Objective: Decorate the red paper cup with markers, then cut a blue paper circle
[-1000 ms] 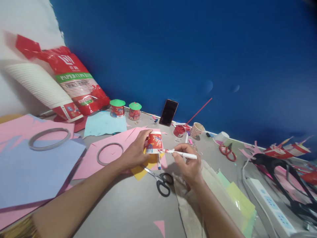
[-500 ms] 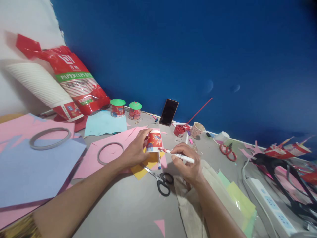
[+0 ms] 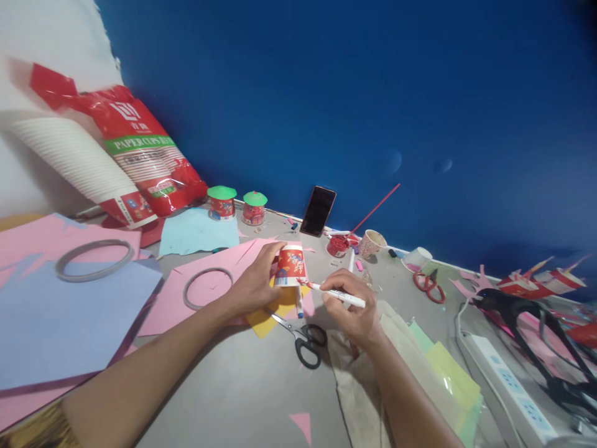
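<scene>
A red patterned paper cup (image 3: 291, 264) with a white band along its bottom is held by my left hand (image 3: 259, 277), whose fingers and thumb grip its left side. My right hand (image 3: 354, 305) is closed around a white marker (image 3: 344, 297). The marker's reddish tip meets the lower right of the cup, where red marks show on the white band. Just under the cup lies another white marker (image 3: 300, 305) with a blue end, on yellow paper (image 3: 261, 325). Black-handled scissors (image 3: 305, 342) rest between my forearms.
Pink paper (image 3: 163, 311) bearing a grey ring (image 3: 185, 292) lies left. Two green-topped cups (image 3: 222, 204), a leaning phone (image 3: 318, 211) and a red paint pot (image 3: 337, 246) stand along the blue wall. Red scissors (image 3: 429, 286), a beige cloth (image 3: 359, 386) and a power strip (image 3: 510, 389) are right.
The marker tip has shifted very slightly left along the cup's white band, with my right hand moving a little. My left hand and the cup stay in place.
</scene>
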`<state>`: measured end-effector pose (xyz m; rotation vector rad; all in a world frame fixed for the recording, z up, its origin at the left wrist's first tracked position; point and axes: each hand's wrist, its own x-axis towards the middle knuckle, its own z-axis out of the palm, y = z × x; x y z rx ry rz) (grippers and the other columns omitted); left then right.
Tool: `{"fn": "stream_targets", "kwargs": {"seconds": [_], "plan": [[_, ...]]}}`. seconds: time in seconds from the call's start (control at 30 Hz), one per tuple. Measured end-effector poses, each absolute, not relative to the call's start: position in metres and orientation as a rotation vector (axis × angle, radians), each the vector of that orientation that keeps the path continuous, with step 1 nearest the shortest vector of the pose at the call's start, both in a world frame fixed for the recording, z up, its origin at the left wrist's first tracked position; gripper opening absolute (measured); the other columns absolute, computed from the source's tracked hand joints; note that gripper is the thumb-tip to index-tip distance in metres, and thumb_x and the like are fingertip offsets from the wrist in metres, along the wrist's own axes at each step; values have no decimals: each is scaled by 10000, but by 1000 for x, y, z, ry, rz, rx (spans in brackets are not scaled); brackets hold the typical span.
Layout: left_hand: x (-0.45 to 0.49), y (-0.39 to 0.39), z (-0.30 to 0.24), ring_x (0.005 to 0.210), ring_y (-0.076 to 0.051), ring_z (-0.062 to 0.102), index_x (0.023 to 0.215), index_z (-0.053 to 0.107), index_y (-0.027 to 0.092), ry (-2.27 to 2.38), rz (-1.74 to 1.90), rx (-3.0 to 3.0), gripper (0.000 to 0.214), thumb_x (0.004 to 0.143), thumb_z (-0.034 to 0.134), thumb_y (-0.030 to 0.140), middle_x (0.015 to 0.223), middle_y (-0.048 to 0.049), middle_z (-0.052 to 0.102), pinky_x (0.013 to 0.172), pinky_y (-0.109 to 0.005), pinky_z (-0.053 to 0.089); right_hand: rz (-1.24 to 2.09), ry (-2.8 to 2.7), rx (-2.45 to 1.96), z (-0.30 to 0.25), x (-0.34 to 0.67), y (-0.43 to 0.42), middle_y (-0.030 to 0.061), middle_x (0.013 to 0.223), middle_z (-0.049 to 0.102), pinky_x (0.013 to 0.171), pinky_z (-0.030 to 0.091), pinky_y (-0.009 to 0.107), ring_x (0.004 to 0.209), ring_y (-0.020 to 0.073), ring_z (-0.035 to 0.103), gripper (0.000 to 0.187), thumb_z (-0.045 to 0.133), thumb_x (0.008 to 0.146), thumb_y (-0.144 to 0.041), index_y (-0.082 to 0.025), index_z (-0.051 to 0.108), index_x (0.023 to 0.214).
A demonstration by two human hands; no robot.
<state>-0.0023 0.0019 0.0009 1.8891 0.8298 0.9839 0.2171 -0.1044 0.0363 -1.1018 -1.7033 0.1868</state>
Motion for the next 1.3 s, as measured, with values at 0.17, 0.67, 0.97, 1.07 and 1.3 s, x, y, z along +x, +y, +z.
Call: {"fn": "stream_targets", "kwargs": {"seconds": [0.17, 0.67, 0.97, 1.07, 1.3], "plan": [[-3, 3, -4, 1570, -392, 512, 1588, 467, 270, 820, 993, 1896, 920, 721, 737, 123, 1674, -158, 501, 1285, -602, 470, 188, -1705, -1112, 42, 220, -105, 9, 772, 744, 647, 524, 318, 692, 200, 696, 134, 630, 834, -130, -237, 709, 848], [-3, 0, 0, 1560, -403, 528, 1600, 451, 276, 811, 967, 1866, 921, 743, 756, 129, 1687, -162, 482, 1294, -634, 456, 207, -1701, -1155, 42, 217, -105, 13, 761, 754, 641, 533, 313, 681, 198, 699, 127, 620, 818, -151, -244, 706, 828], [-4, 2, -2, 1577, -385, 506, 1607, 430, 263, 816, 961, 1868, 939, 725, 712, 107, 1710, -164, 451, 1293, -606, 466, 231, -1656, -1205, 49, 218, -107, 10, 733, 747, 615, 515, 304, 647, 191, 678, 87, 638, 847, -211, -234, 708, 802], [-4, 2, -2, 1585, -397, 498, 1607, 433, 284, 817, 963, 1877, 959, 706, 695, 89, 1722, -155, 448, 1291, -621, 463, 227, -1626, -1244, 50, 218, -108, 7, 715, 741, 584, 502, 298, 619, 187, 656, 85, 647, 853, -228, -236, 710, 797], [-4, 2, -3, 1579, -397, 502, 1609, 432, 291, 820, 963, 1898, 977, 687, 674, 75, 1716, -149, 455, 1293, -634, 458, 256, -1586, -1265, 48, 214, -109, 0, 690, 734, 544, 486, 282, 578, 172, 623, 93, 657, 858, -254, -239, 706, 780]]}}
